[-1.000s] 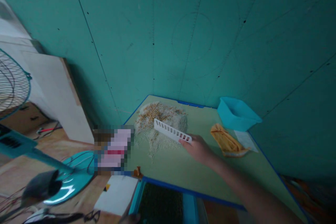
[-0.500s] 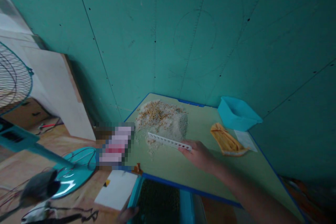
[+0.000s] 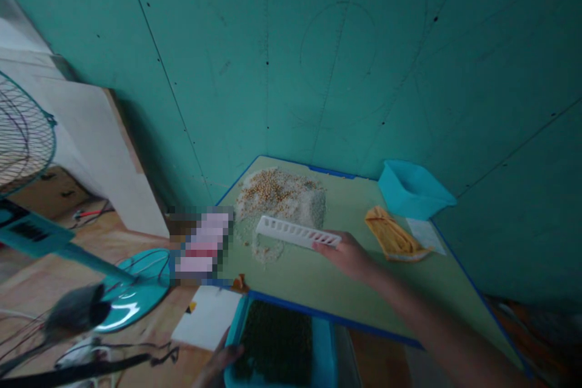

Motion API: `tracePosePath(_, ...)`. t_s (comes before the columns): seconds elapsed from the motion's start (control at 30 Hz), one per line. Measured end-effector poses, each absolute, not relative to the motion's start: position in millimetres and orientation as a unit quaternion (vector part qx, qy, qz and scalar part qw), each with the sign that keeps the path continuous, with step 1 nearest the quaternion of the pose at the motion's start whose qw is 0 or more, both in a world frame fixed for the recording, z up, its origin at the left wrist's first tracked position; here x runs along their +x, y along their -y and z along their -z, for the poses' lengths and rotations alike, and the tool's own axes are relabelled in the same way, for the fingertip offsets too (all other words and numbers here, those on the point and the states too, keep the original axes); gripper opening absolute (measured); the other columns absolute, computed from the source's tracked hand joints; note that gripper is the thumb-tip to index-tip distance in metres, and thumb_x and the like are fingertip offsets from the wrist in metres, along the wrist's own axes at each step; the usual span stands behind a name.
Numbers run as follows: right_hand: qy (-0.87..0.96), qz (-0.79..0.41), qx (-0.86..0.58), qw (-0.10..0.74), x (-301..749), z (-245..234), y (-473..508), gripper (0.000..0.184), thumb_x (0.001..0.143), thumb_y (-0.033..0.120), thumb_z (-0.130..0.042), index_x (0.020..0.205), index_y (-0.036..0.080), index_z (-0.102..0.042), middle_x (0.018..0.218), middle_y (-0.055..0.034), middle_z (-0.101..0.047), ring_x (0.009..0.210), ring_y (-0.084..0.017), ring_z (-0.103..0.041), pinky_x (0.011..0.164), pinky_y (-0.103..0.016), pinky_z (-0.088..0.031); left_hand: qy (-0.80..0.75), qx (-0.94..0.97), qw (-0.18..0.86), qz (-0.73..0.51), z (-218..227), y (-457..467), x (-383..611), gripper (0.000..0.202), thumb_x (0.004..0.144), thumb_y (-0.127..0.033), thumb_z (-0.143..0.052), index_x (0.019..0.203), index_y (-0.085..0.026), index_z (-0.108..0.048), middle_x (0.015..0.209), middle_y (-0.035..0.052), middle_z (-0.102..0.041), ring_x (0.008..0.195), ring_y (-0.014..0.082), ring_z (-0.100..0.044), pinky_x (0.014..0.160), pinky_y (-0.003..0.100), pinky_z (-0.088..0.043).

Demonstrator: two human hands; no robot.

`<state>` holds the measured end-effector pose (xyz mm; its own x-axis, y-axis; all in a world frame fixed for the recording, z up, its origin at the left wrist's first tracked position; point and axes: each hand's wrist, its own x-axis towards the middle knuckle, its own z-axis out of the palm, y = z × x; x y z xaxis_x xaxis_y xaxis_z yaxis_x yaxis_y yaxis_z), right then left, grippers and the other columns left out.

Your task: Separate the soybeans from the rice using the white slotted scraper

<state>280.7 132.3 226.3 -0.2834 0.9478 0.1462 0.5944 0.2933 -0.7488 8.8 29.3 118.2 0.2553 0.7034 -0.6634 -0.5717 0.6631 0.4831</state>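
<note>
My right hand (image 3: 349, 254) is closed round one end of a white slotted plastic strip (image 3: 293, 232). The strip lies across the near edge of a pile of white grain mixed with yellow beans (image 3: 279, 197) on a green table (image 3: 327, 291) with a blue rim. My left hand (image 3: 220, 361) shows only in part at the bottom, its fingers curled over the left rim of a blue tray (image 3: 324, 354) filled with dark green beans, held just below the table's front edge.
A blue tub (image 3: 413, 189), a folded yellow cloth (image 3: 393, 237) and a white slip of paper (image 3: 425, 235) sit at the table's right. A teal wall rises behind. A teal fan (image 3: 27, 139) and its round base (image 3: 136, 288) stand on the floor at left.
The strip has drawn a small heap of grain away from the pile toward the table's front. The blue tray and my left hand have come up further into view.
</note>
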Motion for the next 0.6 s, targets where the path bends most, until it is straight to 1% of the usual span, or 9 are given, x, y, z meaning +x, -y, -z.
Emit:
tracePosePath(0.07, 0.749, -0.312, -0.504, 0.297, 276.2, -225.3, -139.5, 0.030, 0.083, 0.034, -0.046, 0.093, 0.015, -0.067, 0.083, -0.0063, -0.069, 0.077, -0.019, -0.062, 0.069, -0.028, -0.046, -0.444, 0.067, 0.787, -0.422, -110.0, -31.9, 9.8, 0.071, 0.061, -0.026, -0.069, 0.127, -0.020, -0.044, 0.105, 0.0075, -0.070, 0.103, 0.0364, -0.056, 0.083, 0.045, -0.046)
tracePosePath(0.1, 0.751, -0.319, -0.500, 0.290, 273.7, -224.7, -143.0, 0.030, 0.083, 0.034, -0.046, 0.095, 0.015, -0.066, 0.084, -0.0065, -0.069, 0.077, -0.019, -0.062, 0.069, -0.028, -0.046, -0.444, 0.064, 0.781, -0.433, -104.7, -34.1, 10.5, 0.073, 0.059, -0.027, -0.070, 0.127, -0.020, -0.044, 0.106, 0.0076, -0.069, 0.104, 0.0371, -0.055, 0.083, 0.045, -0.046)
tracePosePath(0.13, 0.755, -0.324, -0.495, 0.283, 271.0, -224.1, -146.3, 0.031, 0.083, 0.034, -0.046, 0.097, 0.015, -0.066, 0.085, -0.0064, -0.069, 0.076, -0.019, -0.062, 0.069, -0.028, -0.046, -0.448, 0.061, 0.772, -0.446, -99.1, -36.5, 11.1, 0.078, 0.054, -0.027, -0.073, 0.127, -0.021, -0.044, 0.106, 0.0074, -0.069, 0.105, 0.0382, -0.054, 0.083, 0.046, -0.046)
tracePosePath(0.2, 0.764, -0.331, -0.482, 0.272, 265.7, -223.2, -152.5, 0.029, 0.082, 0.032, -0.048, 0.098, 0.016, -0.065, 0.086, -0.0058, -0.069, 0.076, -0.018, -0.062, 0.069, -0.027, -0.046, -0.478, 0.052, 0.757, -0.442, -89.4, -40.1, 11.4, 0.091, 0.035, -0.022, -0.079, 0.122, -0.019, -0.050, 0.101, 0.0088, -0.071, 0.103, 0.0438, -0.053, 0.080, 0.050, -0.047)
tracePosePath(0.27, 0.775, -0.331, -0.469, 0.264, 261.1, -222.8, -157.9, 0.025, 0.081, 0.030, -0.050, 0.095, 0.016, -0.066, 0.084, -0.0051, -0.069, 0.076, -0.017, -0.061, 0.068, -0.027, -0.045, -0.503, 0.049, 0.748, -0.431, -85.4, -39.5, 10.5, 0.091, 0.030, -0.022, -0.079, 0.117, -0.020, -0.054, 0.098, 0.0084, -0.072, 0.102, 0.0458, -0.053, 0.078, 0.052, -0.047)
tracePosePath(0.37, 0.790, -0.324, -0.455, 0.253, 256.8, -224.5, -164.3, 0.021, 0.079, 0.030, -0.053, 0.084, 0.014, -0.066, 0.076, -0.0049, -0.067, 0.068, -0.016, -0.058, 0.064, -0.026, -0.043, -0.512, 0.060, 0.745, -0.423, -93.3, -31.8, 9.1, 0.075, 0.044, -0.032, -0.076, 0.116, -0.023, -0.056, 0.099, 0.0071, -0.072, 0.101, 0.0430, -0.055, 0.078, 0.051, -0.047)
tracePosePath(0.47, 0.799, -0.324, -0.443, 0.245, 256.4, -228.6, -168.2, 0.021, 0.078, 0.031, -0.055, 0.074, 0.013, -0.065, 0.067, -0.0036, -0.064, 0.062, -0.015, -0.055, 0.061, -0.026, -0.042, -0.504, 0.089, 0.750, -0.419, -110.1, -25.2, 10.8, 0.069, 0.053, -0.033, -0.073, 0.119, -0.023, -0.054, 0.100, 0.0074, -0.072, 0.098, 0.0414, -0.058, 0.077, 0.050, -0.048)
tracePosePath(0.53, 0.796, -0.330, -0.442, 0.250, 257.4, -231.4, -170.2, 0.022, 0.079, 0.032, -0.054, 0.077, 0.013, -0.065, 0.070, -0.0045, -0.065, 0.066, -0.016, -0.057, 0.063, -0.027, -0.042, -0.498, 0.103, 0.753, -0.418, -119.4, -23.8, 12.9, 0.070, 0.054, -0.032, -0.072, 0.120, -0.022, -0.053, 0.098, 0.0080, -0.072, 0.095, 0.0413, -0.059, 0.077, 0.051, -0.048)
tracePosePath(0.6, 0.788, -0.340, -0.443, 0.260, 258.1, -233.2, -172.7, 0.024, 0.080, 0.032, -0.052, 0.088, 0.013, -0.065, 0.083, -0.0063, -0.068, 0.075, -0.017, -0.060, 0.069, -0.028, -0.044, -0.493, 0.105, 0.757, -0.416, -123.7, -23.3, 14.6, 0.070, 0.054, -0.033, -0.072, 0.121, -0.021, -0.053, 0.097, 0.0087, -0.072, 0.093, 0.0414, -0.060, 0.076, 0.051, -0.048)
